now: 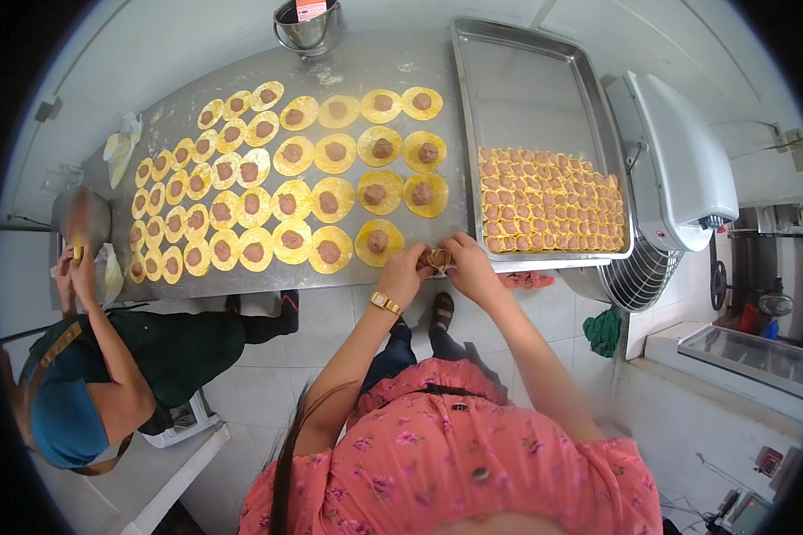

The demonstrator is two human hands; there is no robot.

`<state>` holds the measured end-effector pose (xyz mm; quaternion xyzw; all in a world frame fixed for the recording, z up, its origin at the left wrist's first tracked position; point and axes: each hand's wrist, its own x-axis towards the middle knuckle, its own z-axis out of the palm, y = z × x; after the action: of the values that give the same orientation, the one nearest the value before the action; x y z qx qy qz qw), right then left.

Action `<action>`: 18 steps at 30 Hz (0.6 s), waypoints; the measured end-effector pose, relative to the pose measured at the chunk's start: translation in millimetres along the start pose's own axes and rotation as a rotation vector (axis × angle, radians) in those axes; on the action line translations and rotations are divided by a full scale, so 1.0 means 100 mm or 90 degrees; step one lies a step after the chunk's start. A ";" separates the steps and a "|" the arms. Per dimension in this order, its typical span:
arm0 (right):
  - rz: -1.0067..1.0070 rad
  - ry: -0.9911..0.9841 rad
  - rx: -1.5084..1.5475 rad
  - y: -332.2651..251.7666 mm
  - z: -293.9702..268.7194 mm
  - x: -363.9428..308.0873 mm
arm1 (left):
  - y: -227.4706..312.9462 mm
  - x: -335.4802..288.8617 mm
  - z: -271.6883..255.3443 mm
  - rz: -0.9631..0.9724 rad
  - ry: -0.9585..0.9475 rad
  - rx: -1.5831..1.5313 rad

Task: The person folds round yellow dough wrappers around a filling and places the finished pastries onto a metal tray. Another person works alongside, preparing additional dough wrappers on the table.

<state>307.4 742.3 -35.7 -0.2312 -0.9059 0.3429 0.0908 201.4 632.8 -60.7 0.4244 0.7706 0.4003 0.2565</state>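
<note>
At the far left of your scene, a co-worker point(58, 419) in a blue top and dark green apron stands by the end of the metal surface point(375, 73), hands raised and close together; what they hold is too small to tell. Round yellow wrappers point(327, 252) spread across the surface in rows, each with a lump of pinkish-brown filling in its middle. A metal bucket point(305, 36) stands at the surface's far edge.

Right of the rows, at the near edge, your left hand point(408, 270), with a gold watch point(385, 303) on its wrist, and your right hand point(469, 264) meet around one filled wrapper point(437, 259). Your grip is closed on it from both sides, the fingers gathering its edge up around the filling.

Just right of your hands lies a large metal tray point(526, 85), its near part packed with rows of open-topped dumplings point(551, 201). Beyond its right side stands a white machine point(682, 160) with a wire guard point(641, 272), and near that hangs a green cloth point(603, 333).
</note>
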 end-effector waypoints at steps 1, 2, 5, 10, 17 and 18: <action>0.039 -0.034 -0.017 -0.01 0.00 0.01 | 0.00 0.00 0.00 -0.011 -0.006 -0.002; 0.013 -0.015 0.009 -0.01 0.00 0.02 | 0.00 0.01 0.01 0.002 -0.004 0.011; -0.005 -0.002 0.046 -0.02 0.00 0.04 | 0.00 0.03 0.01 -0.006 -0.018 0.025; 0.026 -0.034 -0.037 0.00 0.00 0.04 | -0.01 0.04 0.00 0.020 0.025 -0.024; -0.032 0.070 -0.028 -0.03 0.04 0.02 | -0.01 0.05 -0.03 0.038 0.018 -0.015; -0.011 0.047 -0.024 -0.04 0.05 0.02 | -0.01 0.05 -0.03 0.042 0.029 -0.020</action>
<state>303.0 738.1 -36.6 -0.2375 -0.9101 0.3165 0.1231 196.4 635.6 -60.4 0.4360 0.7555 0.4303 0.2322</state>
